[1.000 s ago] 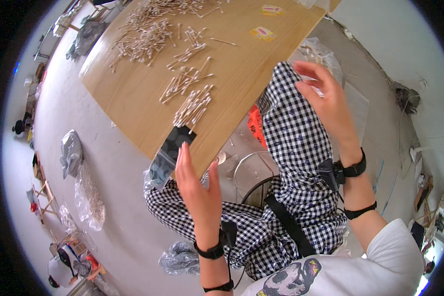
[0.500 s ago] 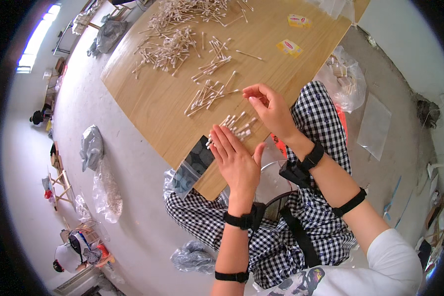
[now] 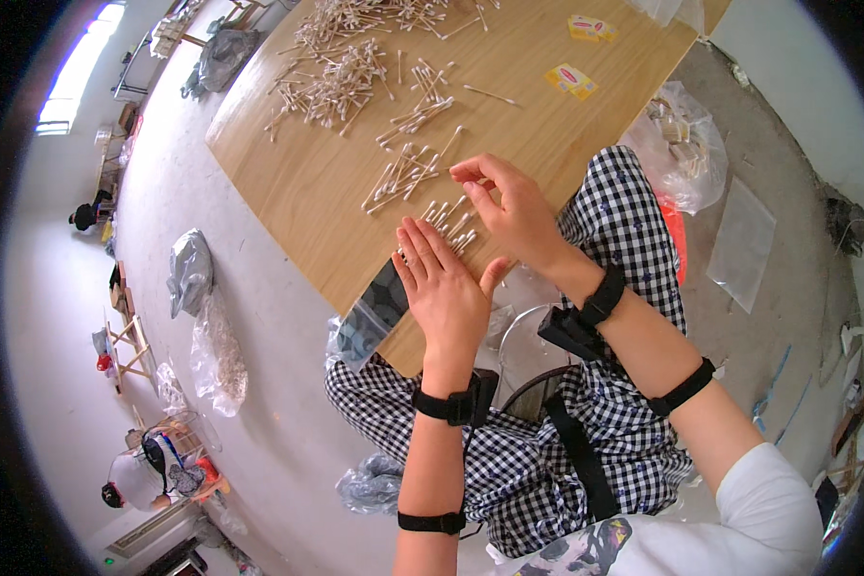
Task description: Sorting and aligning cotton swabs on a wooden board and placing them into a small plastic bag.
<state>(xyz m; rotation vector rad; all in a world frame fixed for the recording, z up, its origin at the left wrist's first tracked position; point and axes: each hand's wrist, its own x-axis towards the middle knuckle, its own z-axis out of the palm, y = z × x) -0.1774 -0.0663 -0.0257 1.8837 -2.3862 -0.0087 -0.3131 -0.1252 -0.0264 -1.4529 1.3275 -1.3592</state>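
Note:
My left hand (image 3: 446,293) is held out flat, its fingers straight and the thumb apart. Its fingertips lie beside a small bunch of cotton swabs (image 3: 451,226) near the table corner. Across that bunch, my right hand (image 3: 516,211) hovers with loosely curled fingers and a gap between thumb and forefinger. Nothing shows in its grasp. Just beyond lies a loose cluster of cotton swabs (image 3: 408,176), close to the right fingertips. Part of the bunch is hidden behind my hands.
Larger heaps of swabs (image 3: 331,86) cover the far left of the wooden table (image 3: 518,134). Yellow printed cards (image 3: 571,81) lie toward the right. A dark patterned pouch (image 3: 379,307) sits at the near corner. Plastic bags (image 3: 219,360) rest on the floor; another person (image 3: 144,477) is at lower left.
Both hands have shifted slightly left and away from me, the right one closer to the swab bunch. The swabs between them sit more closely together. The whole view has shifted a little.

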